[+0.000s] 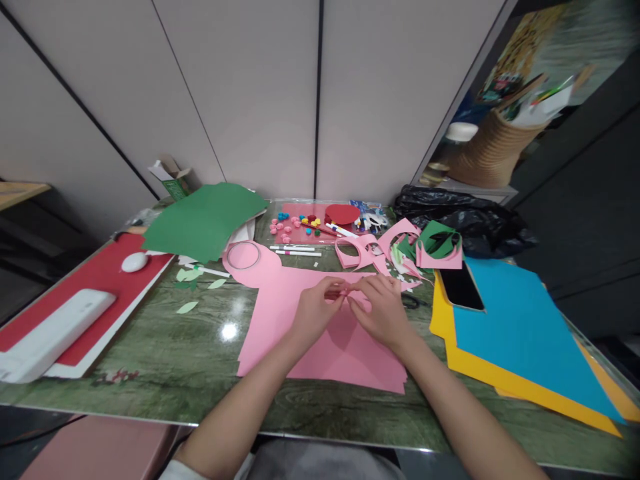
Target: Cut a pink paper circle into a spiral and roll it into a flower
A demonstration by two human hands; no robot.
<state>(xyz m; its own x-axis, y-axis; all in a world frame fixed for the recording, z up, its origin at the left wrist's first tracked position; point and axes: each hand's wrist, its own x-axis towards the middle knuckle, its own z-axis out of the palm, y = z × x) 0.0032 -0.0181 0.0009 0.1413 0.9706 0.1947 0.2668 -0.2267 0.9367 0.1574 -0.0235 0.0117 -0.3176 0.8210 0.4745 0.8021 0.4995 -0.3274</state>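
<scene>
My left hand (318,305) and my right hand (381,308) meet above a stack of pink paper sheets (280,333). Between their pinched fingertips is a small pink paper piece (345,292), mostly covered by the fingers, so its shape is hard to make out. Beyond the hands, a clear plastic tray (295,239) bears small rolled paper pieces in pink, blue, yellow and red. A red paper disc (342,214) lies there too. Pink paper offcuts (356,253) with round holes lie just past my right hand.
Green sheets (205,220) and a tape-like ring on a pink disc (243,255) lie left, with leaf cutouts (187,307). Blue paper (520,320), yellow sheets (465,360) and a phone (462,287) are right. A white device (60,333) rests on red paper.
</scene>
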